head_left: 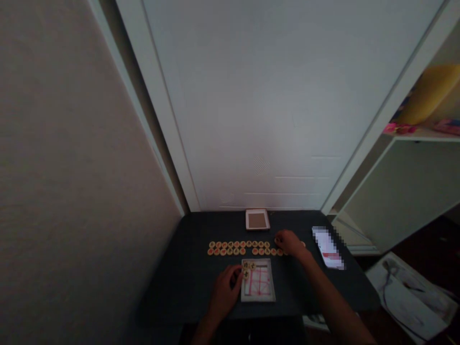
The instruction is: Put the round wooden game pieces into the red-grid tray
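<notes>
Two rows of round wooden Chinese chess pieces (pixel 236 251) lie across the dark table, with black or red characters on their faces. At the right part of the upper row, my right hand (pixel 288 242) has its fingertips closed on a Chinese chess piece (pixel 277 240). The hand and wrist partly cover other pieces there. Nearer me is a shallow white box (pixel 269 301) with red lines on its bottom and a few pieces (pixel 252 266) in its upper left corner. My left hand (pixel 227 286), fingers curled, grips the box's left side beside those pieces.
A second shallow tray (pixel 258 211), white-rimmed with a brown inside, sits at the table's back edge. A phone (pixel 327 248) lies on the right side of the dark table (pixel 190 278). A white panel (pixel 262 105) rises behind, and a wall (pixel 89 167) stands left.
</notes>
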Demonstrator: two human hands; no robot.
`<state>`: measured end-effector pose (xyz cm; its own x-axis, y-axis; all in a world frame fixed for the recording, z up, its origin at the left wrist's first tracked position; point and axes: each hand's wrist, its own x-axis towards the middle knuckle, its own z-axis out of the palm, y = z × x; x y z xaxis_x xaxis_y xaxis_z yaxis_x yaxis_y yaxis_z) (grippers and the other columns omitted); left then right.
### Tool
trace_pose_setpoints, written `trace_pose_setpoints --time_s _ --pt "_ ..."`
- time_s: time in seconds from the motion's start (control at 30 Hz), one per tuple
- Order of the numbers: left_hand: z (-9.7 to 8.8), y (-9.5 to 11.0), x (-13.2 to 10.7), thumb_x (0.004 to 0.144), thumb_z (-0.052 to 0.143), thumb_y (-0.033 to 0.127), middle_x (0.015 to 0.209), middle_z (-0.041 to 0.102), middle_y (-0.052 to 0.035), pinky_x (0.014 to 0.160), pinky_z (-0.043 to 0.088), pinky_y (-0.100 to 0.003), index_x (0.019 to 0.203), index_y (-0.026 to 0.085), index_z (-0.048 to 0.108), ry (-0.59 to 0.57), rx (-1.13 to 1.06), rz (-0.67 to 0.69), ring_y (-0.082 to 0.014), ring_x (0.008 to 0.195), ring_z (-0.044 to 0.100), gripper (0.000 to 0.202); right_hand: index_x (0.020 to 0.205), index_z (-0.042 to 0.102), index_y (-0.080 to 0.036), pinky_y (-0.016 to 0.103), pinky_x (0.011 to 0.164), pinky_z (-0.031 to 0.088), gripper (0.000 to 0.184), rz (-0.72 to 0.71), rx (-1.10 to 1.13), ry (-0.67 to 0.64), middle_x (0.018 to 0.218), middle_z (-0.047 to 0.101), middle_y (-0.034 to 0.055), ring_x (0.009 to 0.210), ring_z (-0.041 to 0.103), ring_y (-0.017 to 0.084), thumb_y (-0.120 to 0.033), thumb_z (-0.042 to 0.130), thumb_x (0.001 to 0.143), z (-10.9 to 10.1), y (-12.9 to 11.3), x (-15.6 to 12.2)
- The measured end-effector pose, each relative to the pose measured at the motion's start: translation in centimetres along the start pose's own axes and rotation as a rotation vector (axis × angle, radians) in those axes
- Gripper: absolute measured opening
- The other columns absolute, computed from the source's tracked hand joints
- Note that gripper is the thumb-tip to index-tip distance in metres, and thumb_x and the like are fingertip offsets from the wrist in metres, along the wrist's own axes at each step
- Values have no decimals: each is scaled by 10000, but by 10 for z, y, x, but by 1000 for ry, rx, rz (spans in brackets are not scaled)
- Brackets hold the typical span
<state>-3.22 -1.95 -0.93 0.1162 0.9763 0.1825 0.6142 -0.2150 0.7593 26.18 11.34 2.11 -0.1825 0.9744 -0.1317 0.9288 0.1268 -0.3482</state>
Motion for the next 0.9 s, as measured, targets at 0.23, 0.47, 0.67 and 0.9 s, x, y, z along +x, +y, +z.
trace_pose_setpoints --time_s 0.23,0.47,0.67,0.9 --pt "1 -1 -1 943 520 418 910 725 -40 798 532 -308 1080 249 695 10 12 2 -202 817 673 280 931 757 -175 251 847 449 168 1 23 45 981 741 110 975 668 217 -213 604 873 -1 0 -2" --pt "0 -2 -1 958 507 392 909 717 -34 812 523 -316 1131 246 673 -5 -4 2 -199 812 666 281 937 725 -163 265 842 451 157 3 156 136 977 726 108 939 667 217 -173 580 877 -4 -2 -7" --pt "3 -4 -1 940 534 406 906 729 -34 786 536 -313 1165 240 668 19 -31 -23 -200 809 676 310 1099 683 -207 278 820 502 266 -64 395 215 1006 745 70 917 692 209 -331 484 974 1 -25 -41" --pt "5 -8 1 923 547 434 904 739 -40 764 554 -333 1149 227 678 62 -111 -62 -208 786 688 333 1206 670 -213 344 823 563 425 -146 938 201 1102 734 94 919 711 232 -514 543 932 35 -58 -91"
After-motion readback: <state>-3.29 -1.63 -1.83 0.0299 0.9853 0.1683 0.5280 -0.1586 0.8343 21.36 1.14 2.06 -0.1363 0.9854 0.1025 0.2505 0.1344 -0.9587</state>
